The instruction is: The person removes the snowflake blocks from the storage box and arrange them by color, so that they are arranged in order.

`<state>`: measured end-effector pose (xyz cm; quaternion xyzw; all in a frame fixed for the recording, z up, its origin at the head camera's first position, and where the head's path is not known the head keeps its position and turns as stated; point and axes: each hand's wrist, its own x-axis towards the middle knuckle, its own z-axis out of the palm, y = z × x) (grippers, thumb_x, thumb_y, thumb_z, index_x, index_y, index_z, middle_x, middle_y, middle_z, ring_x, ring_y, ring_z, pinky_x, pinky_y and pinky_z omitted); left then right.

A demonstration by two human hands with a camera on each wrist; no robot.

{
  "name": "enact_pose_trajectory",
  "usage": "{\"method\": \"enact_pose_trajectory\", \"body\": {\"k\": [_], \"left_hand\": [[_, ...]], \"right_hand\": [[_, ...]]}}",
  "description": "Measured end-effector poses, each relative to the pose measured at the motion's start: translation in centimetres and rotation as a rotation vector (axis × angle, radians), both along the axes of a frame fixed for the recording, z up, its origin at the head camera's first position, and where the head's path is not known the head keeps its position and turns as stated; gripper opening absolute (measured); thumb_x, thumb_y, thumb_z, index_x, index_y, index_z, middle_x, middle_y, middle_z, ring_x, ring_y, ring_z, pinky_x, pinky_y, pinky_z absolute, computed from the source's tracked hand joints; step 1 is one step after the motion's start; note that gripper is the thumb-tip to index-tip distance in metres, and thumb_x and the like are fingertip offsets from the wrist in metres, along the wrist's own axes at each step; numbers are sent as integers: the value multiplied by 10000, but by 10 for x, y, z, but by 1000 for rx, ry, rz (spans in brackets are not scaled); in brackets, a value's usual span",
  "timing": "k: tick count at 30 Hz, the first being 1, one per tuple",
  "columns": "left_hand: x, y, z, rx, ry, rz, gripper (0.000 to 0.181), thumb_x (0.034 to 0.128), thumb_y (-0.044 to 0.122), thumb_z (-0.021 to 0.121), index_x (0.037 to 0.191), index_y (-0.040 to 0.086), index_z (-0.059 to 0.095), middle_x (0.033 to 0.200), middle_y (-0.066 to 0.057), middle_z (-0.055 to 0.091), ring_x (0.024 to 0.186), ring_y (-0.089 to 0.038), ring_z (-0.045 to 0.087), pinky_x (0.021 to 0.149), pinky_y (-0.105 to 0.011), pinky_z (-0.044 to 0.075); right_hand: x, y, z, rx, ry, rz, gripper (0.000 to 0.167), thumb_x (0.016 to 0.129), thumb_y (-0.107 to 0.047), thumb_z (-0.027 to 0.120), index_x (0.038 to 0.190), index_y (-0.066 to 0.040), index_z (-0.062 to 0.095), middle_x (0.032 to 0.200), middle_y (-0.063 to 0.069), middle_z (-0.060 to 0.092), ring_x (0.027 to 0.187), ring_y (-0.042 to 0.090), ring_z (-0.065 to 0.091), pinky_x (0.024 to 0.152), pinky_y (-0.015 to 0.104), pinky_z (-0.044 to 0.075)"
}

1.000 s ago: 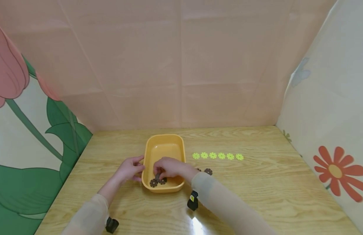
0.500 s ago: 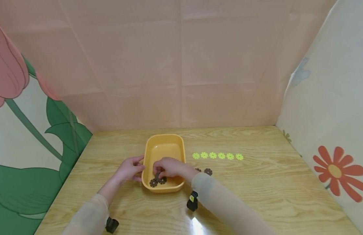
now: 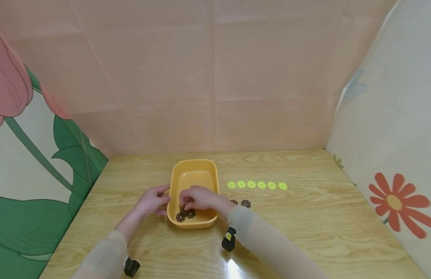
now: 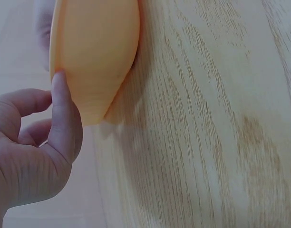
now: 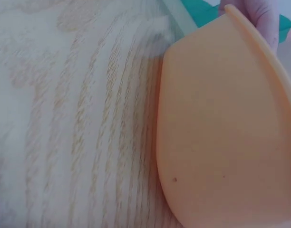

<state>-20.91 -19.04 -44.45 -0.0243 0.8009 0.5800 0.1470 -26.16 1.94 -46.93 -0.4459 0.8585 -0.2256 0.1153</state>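
A yellow-orange plastic tub (image 3: 211, 223) stands on the wooden table. Fingertips of my left hand (image 3: 154, 200) touch its left side near the rim; the left wrist view shows this left hand (image 4: 38, 142) against the outer wall. My right hand (image 3: 199, 198) reaches over the right rim into the tub. Its curled fingers and thumb pinch a brown flower-shaped disc (image 3: 183, 211), partly hidden by them. Two more brown discs (image 3: 180, 217) lie beside it on the tub floor. From the right wrist only the tub's outer wall (image 5: 221, 114) shows, the right hand being out of sight.
Several yellow-green flower-shaped discs (image 3: 251, 184) form a row right of the tub. Nearer, two brown discs (image 3: 246, 203) lie on the table, one partly behind my right forearm. A pink backdrop (image 3: 215, 97) and patterned side walls enclose the wooden table (image 3: 306, 217).
My right fingers shift slightly left inside the tub, and the brown disc at their tips moves with them. The left hand keeps its place on the tub, while the head view drifts slightly.
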Motion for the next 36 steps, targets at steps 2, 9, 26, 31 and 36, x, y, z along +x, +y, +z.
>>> {"method": "enact_pose_trajectory", "body": {"k": [2, 9, 26, 31, 36], "left_hand": [[0, 0, 0, 1, -3, 0, 589, 927, -26, 608, 1478, -24, 401, 948, -143, 559, 731, -208, 614, 584, -366, 646], [0, -1, -1, -3, -5, 6, 594, 925, -27, 609, 1481, -11, 401, 949, -150, 570, 710, -212, 624, 589, -367, 646], [1, 0, 1, -35, -10, 10, 591, 932, -13, 616, 1482, -7, 401, 988, -164, 557, 762, -246, 623, 632, -403, 650], [1, 0, 1, -27, -5, 11, 590, 928, -19, 618, 1477, -17, 403, 969, -153, 553, 732, -231, 617, 630, -407, 650], [1, 1, 1, -26, -1, 7, 590, 926, -24, 614, 1475, -29, 398, 973, -156, 561, 718, -218, 613, 619, -394, 649]], "right_hand": [[2, 1, 3, -27, 21, -1, 106, 882, -183, 754, 910, -207, 654, 784, -138, 569, 748, 29, 515, 681, 137, 442], [10, 16, 24, -180, 13, -50, 104, 885, -175, 745, 928, -201, 653, 834, -137, 590, 848, 107, 548, 772, 198, 473], [20, 137, 19, -465, -5, -297, 109, 890, -112, 739, 952, -160, 664, 881, -83, 634, 834, 112, 597, 762, 283, 569], [24, 180, -1, -439, -10, -433, 121, 890, -87, 736, 941, -164, 657, 855, -78, 623, 806, 124, 582, 705, 259, 537], [28, 215, -20, -358, -13, -553, 114, 888, -93, 732, 948, -155, 657, 855, -70, 623, 804, 123, 582, 708, 254, 552]]}}
